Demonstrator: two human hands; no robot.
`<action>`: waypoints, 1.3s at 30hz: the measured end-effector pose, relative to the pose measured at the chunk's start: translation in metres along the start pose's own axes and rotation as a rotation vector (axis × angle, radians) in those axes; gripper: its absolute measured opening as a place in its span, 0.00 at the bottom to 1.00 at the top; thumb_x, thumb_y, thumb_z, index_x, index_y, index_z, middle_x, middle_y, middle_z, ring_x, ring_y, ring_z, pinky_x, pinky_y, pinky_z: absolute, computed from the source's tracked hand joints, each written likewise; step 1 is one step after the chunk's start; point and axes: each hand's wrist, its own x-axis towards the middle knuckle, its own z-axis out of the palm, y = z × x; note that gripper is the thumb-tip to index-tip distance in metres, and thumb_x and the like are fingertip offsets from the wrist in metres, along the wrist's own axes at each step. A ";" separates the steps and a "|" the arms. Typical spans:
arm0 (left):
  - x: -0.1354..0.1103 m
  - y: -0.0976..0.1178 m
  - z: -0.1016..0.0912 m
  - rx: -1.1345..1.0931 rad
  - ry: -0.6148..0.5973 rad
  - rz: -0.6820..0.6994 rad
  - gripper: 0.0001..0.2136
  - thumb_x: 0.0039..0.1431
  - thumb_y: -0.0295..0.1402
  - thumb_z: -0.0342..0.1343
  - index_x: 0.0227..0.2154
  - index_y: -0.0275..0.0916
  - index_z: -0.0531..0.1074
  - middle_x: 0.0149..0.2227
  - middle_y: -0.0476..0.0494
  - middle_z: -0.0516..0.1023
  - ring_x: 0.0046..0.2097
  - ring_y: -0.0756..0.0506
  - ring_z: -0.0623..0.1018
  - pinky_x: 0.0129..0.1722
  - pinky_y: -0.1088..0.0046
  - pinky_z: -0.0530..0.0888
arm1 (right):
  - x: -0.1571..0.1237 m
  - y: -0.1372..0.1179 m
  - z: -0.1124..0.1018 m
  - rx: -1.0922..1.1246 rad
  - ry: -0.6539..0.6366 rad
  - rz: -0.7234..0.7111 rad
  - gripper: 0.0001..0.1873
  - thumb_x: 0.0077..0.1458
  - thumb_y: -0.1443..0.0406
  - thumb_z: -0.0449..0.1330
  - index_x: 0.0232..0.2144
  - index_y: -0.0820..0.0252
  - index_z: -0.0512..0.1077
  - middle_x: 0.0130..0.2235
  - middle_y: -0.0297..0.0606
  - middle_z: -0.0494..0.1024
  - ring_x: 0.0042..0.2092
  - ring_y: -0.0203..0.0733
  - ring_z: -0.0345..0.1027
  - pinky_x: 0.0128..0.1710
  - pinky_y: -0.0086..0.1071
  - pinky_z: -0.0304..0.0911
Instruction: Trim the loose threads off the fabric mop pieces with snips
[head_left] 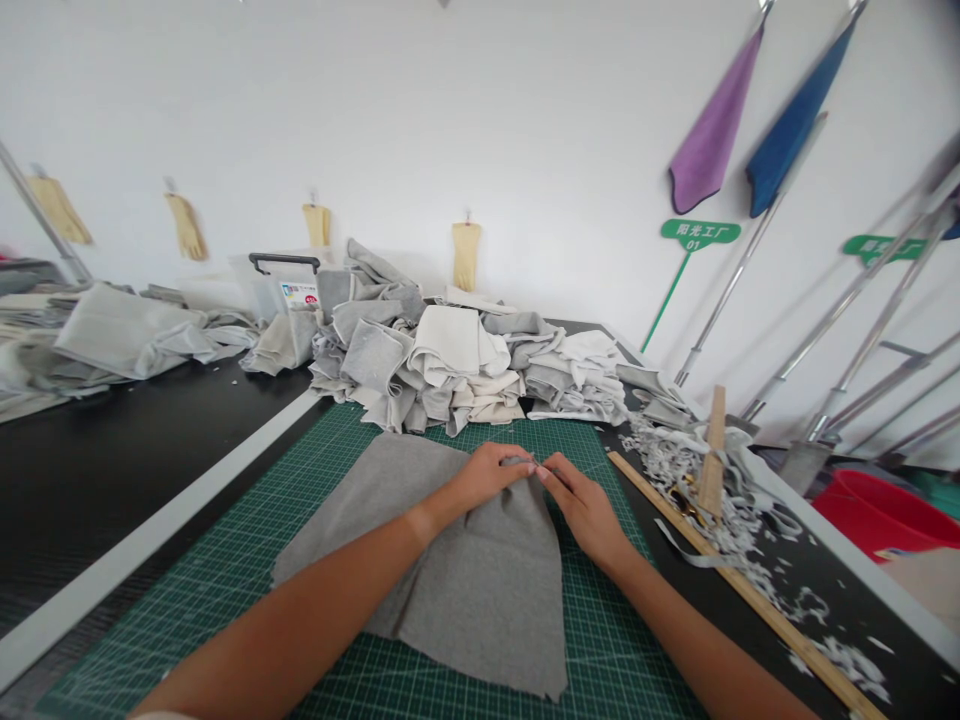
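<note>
A grey cloth [465,580] lies spread on the green cutting mat [262,560] in front of me. Both hands meet at its far edge. My left hand [487,475] rests on the cloth with its fingers curled, pinching that edge. My right hand [581,505] comes in from the right, its fingertips pressed together on the same spot of the cloth edge, touching the left fingertips.
A heap of grey and white cloths [450,365] sits behind the mat. A long wooden ruler [750,590], cloth trimmings [697,470] and a wooden piece [712,450] lie to the right. A red basin [885,510] stands beyond the table edge. More cloths [120,335] are at left.
</note>
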 end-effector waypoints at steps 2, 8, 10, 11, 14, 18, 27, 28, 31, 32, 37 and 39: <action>0.000 0.001 0.000 -0.001 0.003 0.001 0.15 0.61 0.42 0.55 0.38 0.35 0.80 0.40 0.44 0.82 0.43 0.44 0.79 0.46 0.73 0.71 | 0.001 0.002 0.001 0.030 0.008 -0.009 0.18 0.66 0.49 0.49 0.35 0.53 0.68 0.27 0.28 0.67 0.30 0.37 0.60 0.30 0.29 0.52; 0.001 0.000 -0.001 -0.034 0.022 0.017 0.15 0.61 0.42 0.56 0.39 0.35 0.80 0.40 0.43 0.83 0.44 0.44 0.79 0.47 0.72 0.71 | 0.009 0.016 0.003 0.215 -0.003 0.081 0.19 0.62 0.47 0.54 0.38 0.55 0.69 0.22 0.26 0.57 0.24 0.34 0.51 0.23 0.28 0.46; 0.001 0.002 0.000 -0.045 0.028 0.023 0.15 0.61 0.41 0.56 0.39 0.35 0.80 0.40 0.43 0.83 0.44 0.44 0.79 0.47 0.72 0.71 | 0.012 0.019 0.002 0.246 -0.024 0.096 0.19 0.59 0.47 0.57 0.38 0.55 0.70 0.21 0.25 0.56 0.23 0.33 0.50 0.22 0.27 0.45; 0.001 0.002 0.000 -0.055 0.029 0.024 0.14 0.61 0.41 0.55 0.39 0.36 0.80 0.40 0.43 0.83 0.44 0.44 0.79 0.47 0.72 0.72 | 0.013 0.020 0.002 0.256 -0.036 0.098 0.18 0.58 0.48 0.59 0.38 0.56 0.70 0.21 0.25 0.57 0.22 0.33 0.50 0.21 0.27 0.45; 0.002 0.006 0.000 -0.074 0.061 0.012 0.14 0.61 0.40 0.56 0.39 0.36 0.80 0.40 0.44 0.83 0.43 0.44 0.79 0.47 0.71 0.72 | 0.013 0.017 0.001 0.319 -0.090 0.125 0.18 0.58 0.49 0.60 0.36 0.57 0.70 0.20 0.25 0.57 0.21 0.31 0.49 0.20 0.27 0.44; 0.007 0.014 -0.004 -0.051 0.191 0.018 0.13 0.61 0.40 0.56 0.37 0.37 0.80 0.39 0.44 0.83 0.43 0.44 0.79 0.47 0.71 0.72 | 0.010 0.009 0.002 0.401 -0.158 0.166 0.18 0.58 0.49 0.60 0.32 0.58 0.69 0.18 0.24 0.55 0.20 0.30 0.47 0.18 0.26 0.42; 0.018 0.075 -0.044 0.032 0.541 0.127 0.13 0.63 0.40 0.54 0.39 0.38 0.79 0.41 0.45 0.82 0.45 0.44 0.78 0.50 0.69 0.71 | 0.002 -0.010 -0.005 0.534 -0.351 0.229 0.20 0.56 0.49 0.62 0.30 0.60 0.68 0.21 0.24 0.51 0.20 0.28 0.39 0.18 0.27 0.34; 0.017 0.084 -0.051 0.039 0.565 0.144 0.13 0.63 0.40 0.53 0.39 0.38 0.79 0.41 0.46 0.82 0.46 0.44 0.78 0.51 0.69 0.70 | 0.002 -0.011 -0.005 0.539 -0.362 0.228 0.20 0.56 0.49 0.62 0.31 0.60 0.68 0.22 0.24 0.51 0.20 0.28 0.39 0.18 0.28 0.34; 0.015 0.111 -0.069 0.047 0.612 0.165 0.14 0.64 0.41 0.53 0.40 0.38 0.79 0.42 0.46 0.82 0.47 0.44 0.78 0.51 0.69 0.70 | 0.001 -0.014 -0.008 0.522 -0.378 0.220 0.19 0.57 0.49 0.62 0.32 0.60 0.70 0.20 0.23 0.50 0.20 0.29 0.38 0.18 0.28 0.34; 0.014 0.119 -0.075 0.048 0.624 0.171 0.14 0.63 0.41 0.53 0.40 0.38 0.79 0.42 0.45 0.82 0.47 0.44 0.77 0.51 0.69 0.70 | 0.001 -0.015 -0.010 0.518 -0.377 0.218 0.19 0.57 0.50 0.62 0.32 0.60 0.70 0.20 0.23 0.49 0.20 0.29 0.37 0.19 0.29 0.33; 0.004 0.159 -0.100 0.038 0.657 0.237 0.14 0.63 0.43 0.55 0.40 0.39 0.79 0.42 0.45 0.81 0.48 0.43 0.77 0.51 0.68 0.71 | 0.004 -0.026 -0.035 0.631 -0.245 0.184 0.19 0.59 0.53 0.62 0.26 0.58 0.62 0.18 0.22 0.48 0.21 0.30 0.35 0.20 0.29 0.34; -0.003 0.177 -0.108 0.016 0.655 0.265 0.13 0.62 0.43 0.56 0.39 0.40 0.79 0.42 0.45 0.81 0.47 0.43 0.77 0.50 0.68 0.72 | 0.005 -0.032 -0.050 0.718 -0.172 0.149 0.23 0.60 0.55 0.62 0.23 0.57 0.56 0.18 0.22 0.47 0.21 0.30 0.35 0.20 0.30 0.34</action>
